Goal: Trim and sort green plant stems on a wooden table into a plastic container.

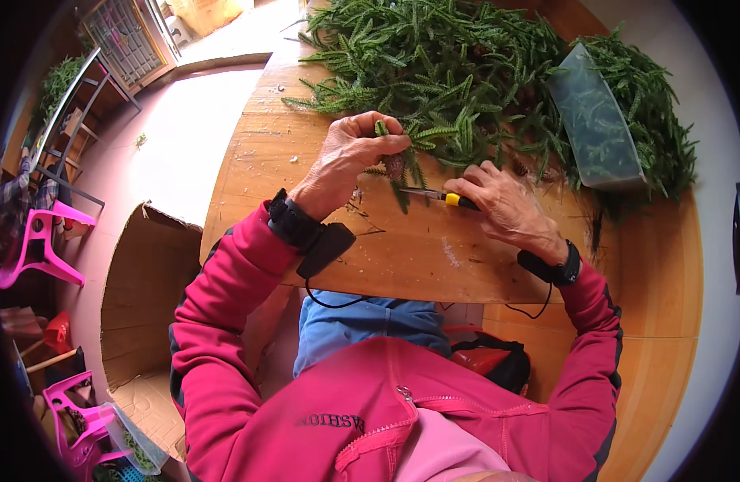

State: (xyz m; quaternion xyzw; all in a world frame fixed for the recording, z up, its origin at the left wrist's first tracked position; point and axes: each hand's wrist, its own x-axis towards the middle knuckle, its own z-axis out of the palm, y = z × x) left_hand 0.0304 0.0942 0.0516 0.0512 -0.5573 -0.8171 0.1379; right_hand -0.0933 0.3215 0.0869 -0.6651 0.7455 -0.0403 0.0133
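Note:
My left hand (342, 165) is closed, pinching a green artificial pine sprig (381, 128) between thumb and fingers above the wooden table. Just below those fingers hangs a brownish cone-like piece (395, 166), with green needle twigs beside it. My right hand (502, 201) grips a tool with a slim metal tip and a yellow-and-black handle (453, 199); whether it is pliers or scissors I cannot tell. Its tip points left, close to the lower twigs. Beyond both hands lies a large heap of artificial pine branches (434, 64).
A translucent plastic bin (599, 120) lies tilted among the greenery at right. Small cones (520, 167) and white bits are scattered on the table (306, 120). An open cardboard box (145, 281) stands to the left, near a pink stool (40, 245). Another person's plaid sleeve (15, 193) shows far left.

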